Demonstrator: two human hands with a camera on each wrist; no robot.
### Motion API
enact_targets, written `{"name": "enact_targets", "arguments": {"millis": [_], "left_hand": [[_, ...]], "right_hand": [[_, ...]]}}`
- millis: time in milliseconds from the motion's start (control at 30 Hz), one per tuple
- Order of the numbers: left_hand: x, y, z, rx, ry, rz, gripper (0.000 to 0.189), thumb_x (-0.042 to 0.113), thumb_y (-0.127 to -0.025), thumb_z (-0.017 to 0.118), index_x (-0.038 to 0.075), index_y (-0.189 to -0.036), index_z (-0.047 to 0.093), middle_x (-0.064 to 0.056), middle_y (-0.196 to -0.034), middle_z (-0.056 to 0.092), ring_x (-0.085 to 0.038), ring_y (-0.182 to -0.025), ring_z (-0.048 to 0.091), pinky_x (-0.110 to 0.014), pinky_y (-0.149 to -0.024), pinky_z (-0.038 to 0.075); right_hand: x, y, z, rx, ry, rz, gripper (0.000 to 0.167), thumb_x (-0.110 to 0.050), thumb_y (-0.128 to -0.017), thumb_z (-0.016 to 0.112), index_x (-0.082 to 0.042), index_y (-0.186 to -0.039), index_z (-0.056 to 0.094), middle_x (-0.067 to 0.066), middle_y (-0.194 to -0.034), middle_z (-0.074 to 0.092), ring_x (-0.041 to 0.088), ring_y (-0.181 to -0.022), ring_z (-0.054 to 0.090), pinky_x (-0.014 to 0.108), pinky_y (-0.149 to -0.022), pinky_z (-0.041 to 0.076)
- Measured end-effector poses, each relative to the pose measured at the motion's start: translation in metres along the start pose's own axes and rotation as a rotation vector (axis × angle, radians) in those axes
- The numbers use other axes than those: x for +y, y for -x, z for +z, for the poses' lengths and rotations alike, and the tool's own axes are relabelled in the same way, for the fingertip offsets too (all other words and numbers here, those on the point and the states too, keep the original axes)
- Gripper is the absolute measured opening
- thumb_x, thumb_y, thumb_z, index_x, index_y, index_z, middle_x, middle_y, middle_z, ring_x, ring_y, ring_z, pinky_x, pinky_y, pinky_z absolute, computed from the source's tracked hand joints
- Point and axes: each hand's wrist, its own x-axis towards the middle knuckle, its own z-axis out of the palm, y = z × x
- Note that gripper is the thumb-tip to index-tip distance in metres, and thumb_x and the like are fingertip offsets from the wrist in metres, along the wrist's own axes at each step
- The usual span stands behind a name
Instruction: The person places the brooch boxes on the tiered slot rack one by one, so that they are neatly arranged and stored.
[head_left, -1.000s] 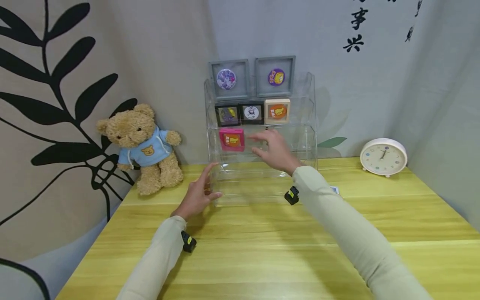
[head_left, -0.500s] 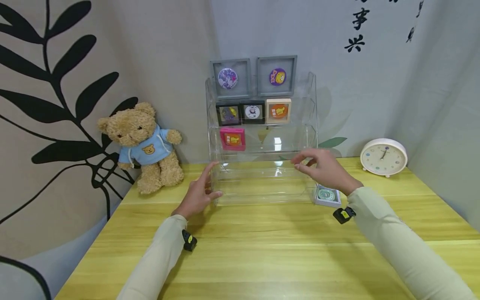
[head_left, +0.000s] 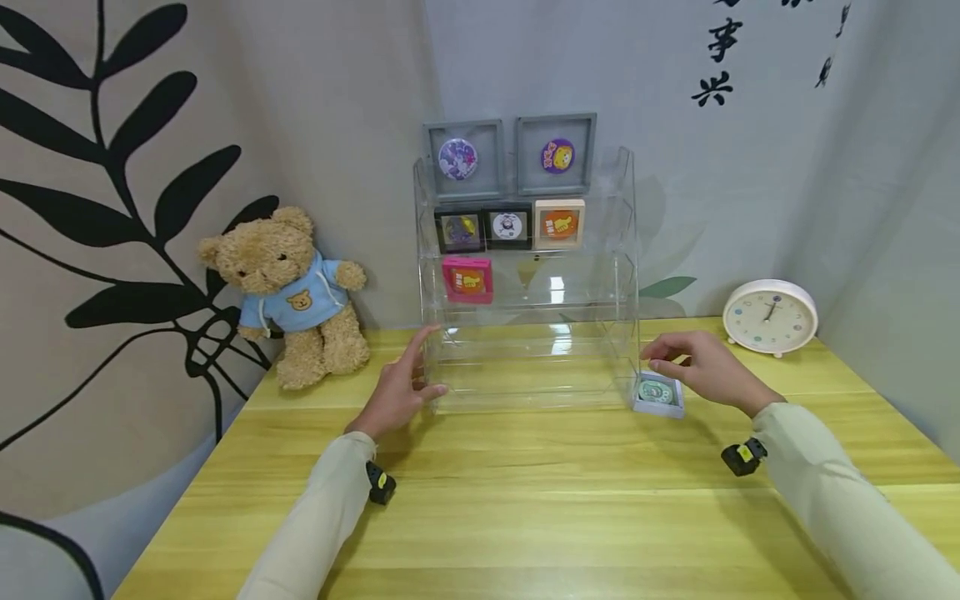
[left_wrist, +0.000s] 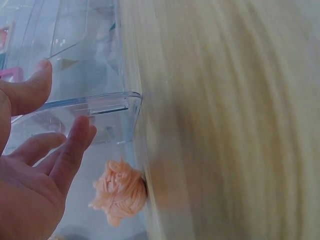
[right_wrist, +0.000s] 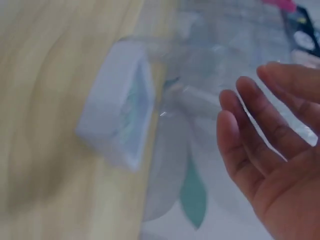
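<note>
My left hand (head_left: 393, 393) is at the lower left side of a clear acrylic tiered rack (head_left: 517, 398). Its fingers and thumb are fairly straight and lie on either side of the rack's side panel (left_wrist: 92, 102) in the left wrist view; firm contact cannot be told. Beside the rack's right foot, a small pale lilac frame (head_left: 660, 408) with a green round badge lies on the table. Just above it hovers my right hand (head_left: 701, 367), fingers loosely bent and holding nothing. In the right wrist view the lilac frame (right_wrist: 112, 95) stands apart from the right hand (right_wrist: 280, 150).
Two grey frames (head_left: 512, 171) top the rack. Below them sit two black frames (head_left: 508, 243) and a cream one (head_left: 558, 242), then a pink frame (head_left: 468, 293). A teddy bear (head_left: 292, 312) sits left; a white clock (head_left: 771, 317) stands right on the wooden table (head_left: 525, 517).
My right hand has moved from in front of the rack's third tier, rightward and down, to above the lilac frame, which has come into view. The left hand has stayed in place.
</note>
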Motion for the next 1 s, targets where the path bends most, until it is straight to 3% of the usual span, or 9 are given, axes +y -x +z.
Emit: {"name": "enact_targets", "arguments": {"millis": [267, 567, 867, 1000], "left_hand": [[0.004, -0.001, -0.003, 0.000, 0.010, 0.000, 0.098, 0.012, -0.089, 0.077, 0.055, -0.153, 0.017, -0.029, -0.148, 0.050, -0.045, -0.126, 0.060, -0.053, -0.099, 0.058], [0.000, 0.001, -0.001, 0.002, 0.013, -0.013, 0.097, 0.013, -0.090, 0.076, 0.058, -0.152, 0.017, -0.030, -0.148, 0.049, -0.045, -0.126, 0.060, -0.055, -0.099, 0.058], [0.002, 0.002, -0.002, -0.001, 0.020, -0.008, 0.095, 0.014, -0.090, 0.076, 0.053, -0.154, 0.018, -0.031, -0.151, 0.046, -0.045, -0.130, 0.057, -0.057, -0.102, 0.056], [0.003, 0.002, -0.001, -0.011, 0.023, -0.017, 0.095, 0.015, -0.090, 0.076, 0.053, -0.154, 0.017, -0.032, -0.151, 0.045, -0.045, -0.128, 0.058, -0.057, -0.102, 0.056]], "right_hand": [[0.032, -0.005, 0.008, -0.006, 0.100, 0.078, 0.013, -0.007, -0.093, 0.067, -0.003, -0.103, 0.074, 0.011, -0.096, 0.075, 0.027, -0.094, 0.069, 0.046, -0.082, 0.057], [0.057, -0.010, 0.016, -0.102, 0.142, 0.163, 0.011, -0.007, -0.091, 0.067, -0.002, -0.100, 0.071, 0.010, -0.086, 0.070, 0.016, -0.078, 0.060, 0.026, -0.066, 0.046], [0.065, -0.014, 0.022, -0.163, 0.153, 0.246, 0.016, -0.010, -0.091, 0.065, 0.001, -0.101, 0.073, 0.016, -0.093, 0.073, 0.024, -0.083, 0.063, 0.039, -0.073, 0.054], [0.068, -0.016, 0.025, -0.172, 0.173, 0.267, 0.015, -0.011, -0.092, 0.064, 0.001, -0.097, 0.073, 0.015, -0.091, 0.073, 0.023, -0.081, 0.061, 0.038, -0.073, 0.054]]}}
